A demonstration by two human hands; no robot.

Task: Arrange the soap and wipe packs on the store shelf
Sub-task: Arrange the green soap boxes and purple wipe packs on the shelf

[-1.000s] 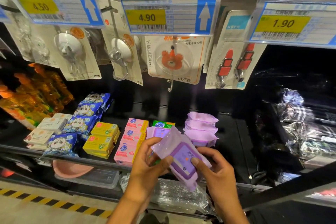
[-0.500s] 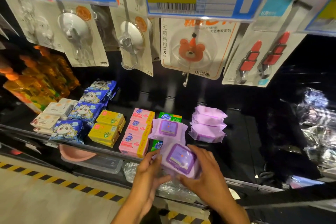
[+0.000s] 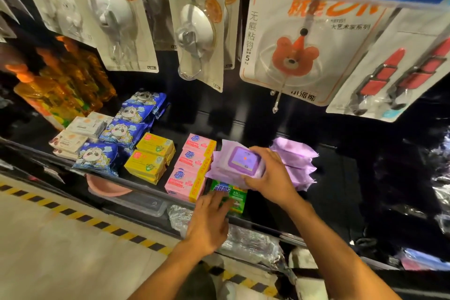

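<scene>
My right hand point(image 3: 270, 174) grips a purple wipe pack point(image 3: 239, 162) with a lidded top, set on another purple pack above a green soap box point(image 3: 233, 196) on the black shelf point(image 3: 341, 192). My left hand point(image 3: 211, 219) hovers with relaxed fingers just in front of the green box, holding nothing. A stack of plain purple wipe packs point(image 3: 298, 161) lies right of my right hand. Pink soap boxes point(image 3: 192, 168) and yellow soap boxes point(image 3: 152, 159) stand in rows to the left.
Blue panda-print packs point(image 3: 121, 136) and white soap boxes point(image 3: 75, 134) fill the shelf's left part, beside orange bottles point(image 3: 63, 88). Carded hooks point(image 3: 292, 56) hang above. Bare black shelf extends to the right. A lower shelf holds a pink basin point(image 3: 107, 187) and wrapped goods.
My right hand has carried the purple pack forward onto the pack lying on the shelf. My left hand has let go and dropped back. The camera has moved closer.
</scene>
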